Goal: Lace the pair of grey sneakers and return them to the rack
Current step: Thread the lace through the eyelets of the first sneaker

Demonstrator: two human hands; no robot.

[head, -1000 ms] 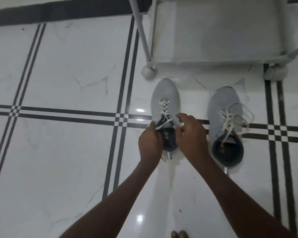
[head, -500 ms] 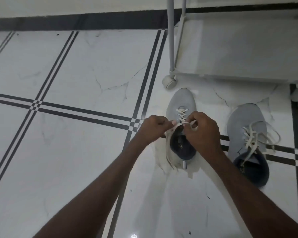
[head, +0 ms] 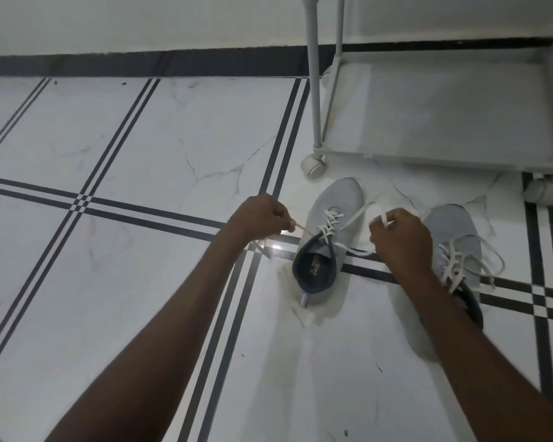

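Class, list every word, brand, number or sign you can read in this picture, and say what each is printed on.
No text can be read.
Pale print on the dark insole of the grey knit sneaker with white laces: too small and blurred to read.
White wheeled metal rack, other grey sneaker, striped marble floor: no text.

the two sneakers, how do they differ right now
The left sneaker has its lace ends pulled out sideways, one in each of the hands; the right sneaker has loose lace loops and no hand on it. The left one shows whole; the right one is partly hidden by the forearm. Both are grey, on the floor, toes toward the rack.
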